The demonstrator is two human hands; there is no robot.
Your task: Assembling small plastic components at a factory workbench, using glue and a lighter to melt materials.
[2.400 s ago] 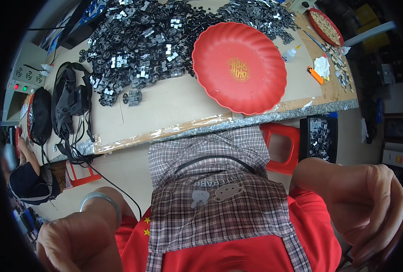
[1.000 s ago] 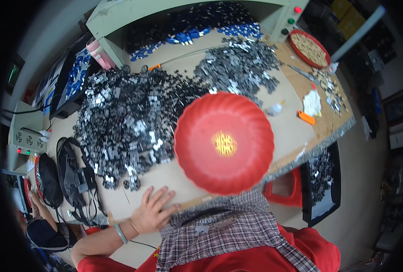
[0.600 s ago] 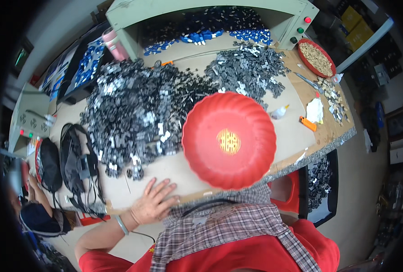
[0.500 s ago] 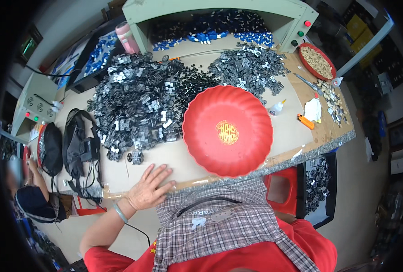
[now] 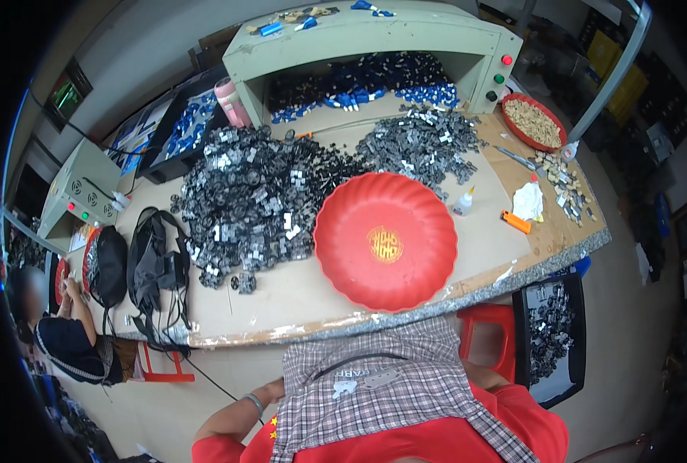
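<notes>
My left hand (image 5: 274, 390) is down off the table at the left side of my checked apron (image 5: 382, 370). Its fingers are hidden behind the cloth, so what they touch does not show. Only a bit of my right forearm appears at the apron's other side, and the hand itself is out of sight. In front of me a red scalloped plastic bowl (image 5: 386, 282) rests near the table's front edge, with nothing in it. Left of it lies a big heap of black and grey plastic parts with wheels (image 5: 247, 204).
Grey parts (image 5: 417, 147) are piled beyond the bowl. To the right are a glue bottle (image 5: 464, 202), an orange lighter (image 5: 516, 222) and pliers (image 5: 516, 157). A black bag (image 5: 157, 266) lies left. A red stool (image 5: 489, 339) stands beside a black tray (image 5: 552, 390). Another person (image 5: 77, 339) sits far left.
My left hand has left the table edge, where it lay spread flat, and come back to my apron. The view has shifted, showing more of the green machine's top.
</notes>
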